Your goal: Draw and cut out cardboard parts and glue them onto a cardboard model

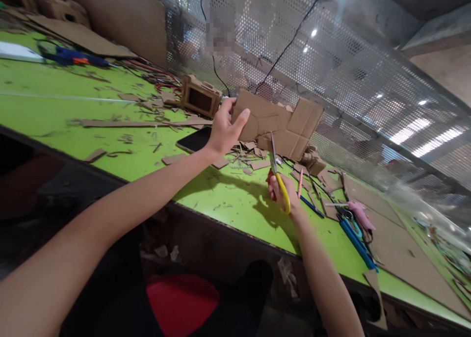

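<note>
My left hand (227,127) grips the left end of a brown cardboard piece (263,115), thumb on the near face and fingers behind. Curved pencil-like lines mark that face, and a folded flap stands at its right end. In my right hand (281,190) are scissors (280,182) with yellow and red handles, blades pointing up. The blade tips overlap the lower edge of the cardboard; I cannot tell whether they touch it. Below the cardboard, small scraps (250,155) litter the green table (228,194). A dark phone (194,140) lies beside my left wrist.
A small cardboard box frame (200,97) stands at the back. To the right lie a blue pen (311,205), a pink glue gun (361,214), a blue tool (357,244) and a large cardboard sheet (408,248). A perforated metal screen (294,57) rises behind the table.
</note>
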Action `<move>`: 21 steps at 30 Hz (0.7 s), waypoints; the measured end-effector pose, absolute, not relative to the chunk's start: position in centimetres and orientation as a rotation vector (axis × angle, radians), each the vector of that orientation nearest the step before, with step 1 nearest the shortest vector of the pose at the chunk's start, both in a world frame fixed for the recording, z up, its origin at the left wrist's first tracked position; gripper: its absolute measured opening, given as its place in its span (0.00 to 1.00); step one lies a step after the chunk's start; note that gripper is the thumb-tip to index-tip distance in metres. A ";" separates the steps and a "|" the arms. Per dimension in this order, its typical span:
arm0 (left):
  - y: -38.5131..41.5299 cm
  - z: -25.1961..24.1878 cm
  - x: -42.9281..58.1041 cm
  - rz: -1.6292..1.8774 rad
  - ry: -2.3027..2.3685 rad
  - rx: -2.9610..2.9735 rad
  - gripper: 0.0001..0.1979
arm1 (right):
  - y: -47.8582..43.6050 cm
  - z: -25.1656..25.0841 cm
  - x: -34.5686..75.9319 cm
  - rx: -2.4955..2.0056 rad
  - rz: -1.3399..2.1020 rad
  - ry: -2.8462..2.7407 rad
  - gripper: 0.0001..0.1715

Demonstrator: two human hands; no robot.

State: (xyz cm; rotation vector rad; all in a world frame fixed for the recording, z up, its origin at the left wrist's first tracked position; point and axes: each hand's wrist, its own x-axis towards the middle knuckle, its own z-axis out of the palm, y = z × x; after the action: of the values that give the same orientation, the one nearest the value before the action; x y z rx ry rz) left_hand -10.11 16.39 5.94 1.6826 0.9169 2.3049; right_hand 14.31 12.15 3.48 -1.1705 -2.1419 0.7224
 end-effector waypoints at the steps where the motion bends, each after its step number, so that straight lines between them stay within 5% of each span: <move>1: 16.4 5.9 -10.1 2.320 0.925 1.679 0.22 | 12.1 3.4 14.3 -1.169 0.737 -2.135 0.33; 13: 16.6 6.1 -10.3 2.316 0.873 1.689 0.22 | 11.2 4.8 14.2 -0.848 1.227 -2.191 0.38; 21: 16.9 5.7 -10.4 2.369 0.936 1.661 0.22 | 11.5 4.4 13.4 -1.228 0.490 -2.174 0.33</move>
State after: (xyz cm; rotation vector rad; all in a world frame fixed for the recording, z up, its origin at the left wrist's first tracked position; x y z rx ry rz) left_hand -10.37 16.94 5.69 1.6615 0.9360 2.3693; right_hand 13.38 11.53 4.36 -1.2280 -2.1738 0.4897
